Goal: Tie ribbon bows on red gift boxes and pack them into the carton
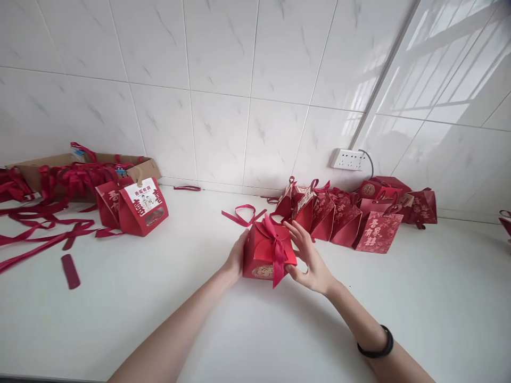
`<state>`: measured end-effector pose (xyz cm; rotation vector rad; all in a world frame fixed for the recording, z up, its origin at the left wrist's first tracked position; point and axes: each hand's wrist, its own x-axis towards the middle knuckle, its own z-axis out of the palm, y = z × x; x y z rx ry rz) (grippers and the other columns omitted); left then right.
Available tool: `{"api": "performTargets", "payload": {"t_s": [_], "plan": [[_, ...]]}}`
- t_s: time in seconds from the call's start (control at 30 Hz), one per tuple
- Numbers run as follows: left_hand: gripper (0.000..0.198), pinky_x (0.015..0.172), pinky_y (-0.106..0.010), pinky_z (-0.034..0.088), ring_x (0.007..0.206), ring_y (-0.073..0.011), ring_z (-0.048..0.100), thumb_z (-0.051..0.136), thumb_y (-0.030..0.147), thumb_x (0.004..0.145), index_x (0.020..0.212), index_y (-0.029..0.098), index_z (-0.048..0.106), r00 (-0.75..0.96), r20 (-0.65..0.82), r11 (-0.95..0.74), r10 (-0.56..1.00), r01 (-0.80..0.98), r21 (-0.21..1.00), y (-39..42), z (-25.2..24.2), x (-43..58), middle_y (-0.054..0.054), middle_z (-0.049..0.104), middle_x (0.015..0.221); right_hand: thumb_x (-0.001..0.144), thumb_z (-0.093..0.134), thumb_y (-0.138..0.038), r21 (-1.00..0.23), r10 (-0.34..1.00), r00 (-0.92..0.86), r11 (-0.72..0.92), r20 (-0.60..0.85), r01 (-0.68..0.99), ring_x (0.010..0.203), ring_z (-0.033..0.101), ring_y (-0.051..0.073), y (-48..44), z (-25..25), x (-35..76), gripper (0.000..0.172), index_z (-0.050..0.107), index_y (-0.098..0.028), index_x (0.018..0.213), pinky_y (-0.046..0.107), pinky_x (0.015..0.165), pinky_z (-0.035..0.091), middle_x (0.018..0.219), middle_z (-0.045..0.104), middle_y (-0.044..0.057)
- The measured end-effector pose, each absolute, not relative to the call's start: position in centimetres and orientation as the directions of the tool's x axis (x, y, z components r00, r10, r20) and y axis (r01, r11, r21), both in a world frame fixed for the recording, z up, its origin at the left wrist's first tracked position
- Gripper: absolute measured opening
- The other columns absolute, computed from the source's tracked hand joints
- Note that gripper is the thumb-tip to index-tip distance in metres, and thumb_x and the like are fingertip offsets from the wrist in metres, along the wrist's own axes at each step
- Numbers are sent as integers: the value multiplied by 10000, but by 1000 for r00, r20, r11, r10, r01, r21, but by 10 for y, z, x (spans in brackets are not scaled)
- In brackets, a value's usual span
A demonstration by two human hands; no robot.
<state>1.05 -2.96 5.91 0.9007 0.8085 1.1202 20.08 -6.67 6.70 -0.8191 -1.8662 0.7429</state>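
Observation:
Between my hands is a red gift box with overlapping rounded flaps on top and a gold emblem on its front. A dark red ribbon is tied over its top, one tail hanging down the front. My left hand grips the box's left side; its fingertips are hidden behind the box. At the right side, my right hand holds the box with its thumb by the front corner and its fingers curved toward the back. A loose loop of ribbon lies just behind the box.
Filled red gift boxes stand in a cluster at the back right, below a white power strip. At left are a cardboard box draped with ribbons, a red box with a white label, and a dark red strip. Tiled walls close off the back.

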Motion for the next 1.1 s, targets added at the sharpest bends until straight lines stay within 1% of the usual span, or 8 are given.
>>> {"api": "performTargets", "payload": {"t_s": [0.1,0.23,0.43,0.53,0.67,0.8,0.97,1.1], "plan": [[437,725,-294,460,853,-206,593,593,559,739,918,161,614,299,36,109,953,-453,885,-31,58,12,-71,651,909,819,604,-384,-860,866,-187,491,464,141,1318,380,259,-66,58,203,770,105,-363,1404,471,949,456,1488,281,127],[330,773,-285,452,907,-187,579,713,401,687,879,180,560,278,202,-80,939,-394,916,-26,50,5,-42,621,991,825,561,-497,-937,933,85,348,350,36,1145,550,231,-55,54,202,437,442,-276,1183,454,971,446,1276,543,108],[389,895,-414,453,1095,-269,534,581,508,760,968,206,451,289,465,-389,837,-284,876,-25,40,-1,-107,455,1298,821,576,-447,-949,946,-79,314,315,-23,1235,482,229,-49,51,204,384,515,-320,1177,437,985,443,1334,516,51],[388,899,-452,462,1096,-279,531,559,502,775,997,225,403,345,415,-409,842,-92,908,-27,39,-2,-115,498,1237,806,604,-384,-953,944,-136,303,300,-2,1259,462,230,-48,49,208,447,510,-322,1239,423,992,436,1352,507,44],[536,961,-464,436,1174,-282,483,614,361,750,1223,266,379,519,295,-410,802,120,904,-31,44,-4,-108,465,1301,808,586,-363,-960,946,-170,279,274,4,1268,449,224,-45,50,213,454,524,-325,1257,383,960,457,1362,501,23],[637,1052,-510,343,1324,-345,302,638,438,707,1290,267,445,611,318,-453,725,77,888,-32,49,-6,-83,294,1458,812,559,-367,-975,955,-202,205,217,-82,1175,528,236,-44,52,217,487,505,-286,1289,400,905,484,1311,547,57],[583,1052,-491,346,1292,-304,365,660,400,697,1223,247,459,521,361,-444,773,38,895,-33,49,-3,-102,349,1418,807,550,-328,-969,942,-245,199,231,-149,1115,570,236,-45,55,218,403,579,-265,1203,391,884,493,1241,599,59],[708,1070,-525,312,1341,-303,291,670,321,672,1276,234,311,427,423,-496,799,72,865,-36,51,-1,-126,359,1388,741,621,-307,-969,961,-126,245,248,-35,1152,545,248,-46,58,216,363,631,-259,1100,397,899,488,1229,604,53]]}}
